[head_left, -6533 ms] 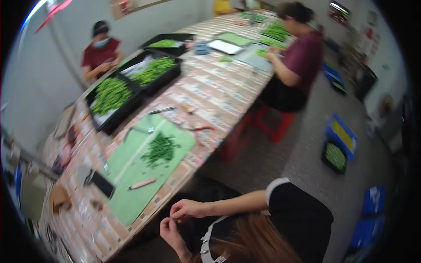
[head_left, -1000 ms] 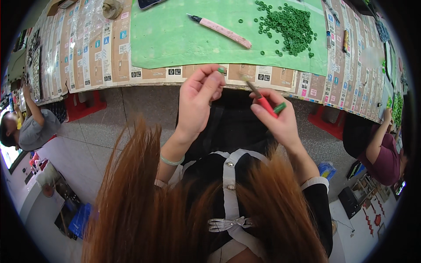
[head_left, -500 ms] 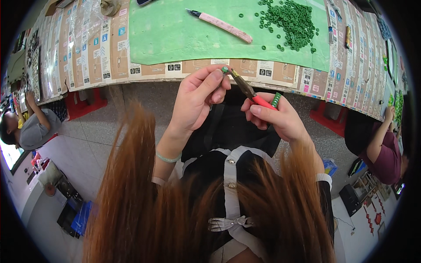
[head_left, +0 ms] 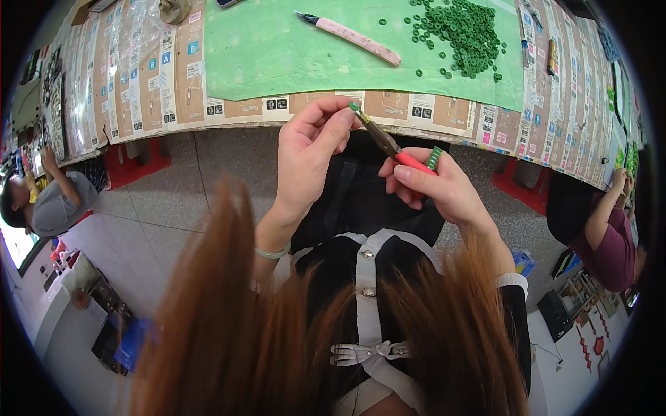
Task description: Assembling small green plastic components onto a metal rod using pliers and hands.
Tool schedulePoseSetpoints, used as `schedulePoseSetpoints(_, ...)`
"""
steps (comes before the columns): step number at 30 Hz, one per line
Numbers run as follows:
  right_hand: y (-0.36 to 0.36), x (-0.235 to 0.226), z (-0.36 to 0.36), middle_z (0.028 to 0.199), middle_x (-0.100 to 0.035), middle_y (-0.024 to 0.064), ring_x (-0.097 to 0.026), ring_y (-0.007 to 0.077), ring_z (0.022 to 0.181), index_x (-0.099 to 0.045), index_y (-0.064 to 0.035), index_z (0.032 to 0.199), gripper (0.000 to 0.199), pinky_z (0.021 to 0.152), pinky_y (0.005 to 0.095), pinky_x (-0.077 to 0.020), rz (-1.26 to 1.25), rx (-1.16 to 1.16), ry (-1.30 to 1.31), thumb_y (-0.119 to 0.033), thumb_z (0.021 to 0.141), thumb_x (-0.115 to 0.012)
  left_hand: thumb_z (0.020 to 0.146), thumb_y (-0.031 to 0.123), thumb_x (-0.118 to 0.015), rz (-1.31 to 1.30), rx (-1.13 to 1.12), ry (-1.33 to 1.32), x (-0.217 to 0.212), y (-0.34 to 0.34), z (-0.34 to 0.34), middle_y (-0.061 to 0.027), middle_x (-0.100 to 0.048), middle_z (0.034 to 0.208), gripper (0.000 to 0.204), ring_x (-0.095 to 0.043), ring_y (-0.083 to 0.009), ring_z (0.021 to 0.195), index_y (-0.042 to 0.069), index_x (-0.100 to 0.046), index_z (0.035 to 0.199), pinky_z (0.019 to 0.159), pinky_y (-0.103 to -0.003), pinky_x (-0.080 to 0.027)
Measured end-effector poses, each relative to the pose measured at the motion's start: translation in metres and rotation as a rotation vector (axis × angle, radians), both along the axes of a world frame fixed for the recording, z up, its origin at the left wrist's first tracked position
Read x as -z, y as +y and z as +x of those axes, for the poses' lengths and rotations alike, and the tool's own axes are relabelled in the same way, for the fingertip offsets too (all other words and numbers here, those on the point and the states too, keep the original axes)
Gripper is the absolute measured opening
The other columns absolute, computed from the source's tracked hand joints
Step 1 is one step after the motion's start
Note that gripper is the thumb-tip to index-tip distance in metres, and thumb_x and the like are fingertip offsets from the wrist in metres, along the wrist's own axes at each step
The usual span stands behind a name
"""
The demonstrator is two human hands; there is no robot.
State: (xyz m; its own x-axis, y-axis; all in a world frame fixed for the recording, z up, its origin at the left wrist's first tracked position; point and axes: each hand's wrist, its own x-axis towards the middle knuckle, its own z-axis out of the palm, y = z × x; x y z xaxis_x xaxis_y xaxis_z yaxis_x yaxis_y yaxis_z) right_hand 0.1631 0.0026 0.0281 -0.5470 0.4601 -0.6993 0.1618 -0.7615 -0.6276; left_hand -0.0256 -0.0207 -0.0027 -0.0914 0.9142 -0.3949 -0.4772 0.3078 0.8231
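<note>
**Ring pinched at tool tip, below table edge**

My left hand (head_left: 305, 156) has its grip closed on a small green ring (head_left: 354, 107), right at the tip of the red-handled tool (head_left: 394, 147). My right hand (head_left: 437, 191) grips that tool plus a stack of green rings (head_left: 433, 158) (count unclear). The ring pile (head_left: 461, 31) and pink knife (head_left: 354, 38) lie on the green mat (head_left: 277, 48) on the table (head_left: 146, 76).

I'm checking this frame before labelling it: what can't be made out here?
- Head view: how the small green ring sits on the tool tip; too small, and the left hand fingertips cover it.
- Tool handle: hidden in the right hand.
- Lap: hidden by long hair.
</note>
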Motion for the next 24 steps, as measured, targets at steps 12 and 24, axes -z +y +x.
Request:
schedulePoseSetpoints(12,0.003,0.0,0.002,0.071,-0.057,0.0048,-0.048,0.0071,0.054,-0.059,0.0007,0.091,0.031,0.045,0.0192,-0.0338,-0.045,-0.008,0.0,-0.03,0.084,-0.06,0.087,0.004,-0.056,0.147,0.037,0.312,-0.002,-0.001,-0.003,-0.0054,-0.063,0.083,0.018,-0.046,-0.0043,0.063,-0.004,-0.059,0.103,0.058,-0.017,-0.037)
schedulePoseSetpoints(24,-0.015,0.018,-0.004,0.063,-0.05,0.0049,-0.041,0.0082,0.049,-0.056,0.0011,0.084,0.033,0.04,0.0204,-0.0276,-0.2,0.198,0.325,-0.032,0.088,-0.055,0.09,0.01,-0.054,-0.047,0.07,-0.519,-0.002,0.006,-0.008,-0.0037,-0.059,0.079,0.017,-0.041,-0.0051,0.059,-0.001,-0.059,0.102,0.052,-0.018,-0.033)
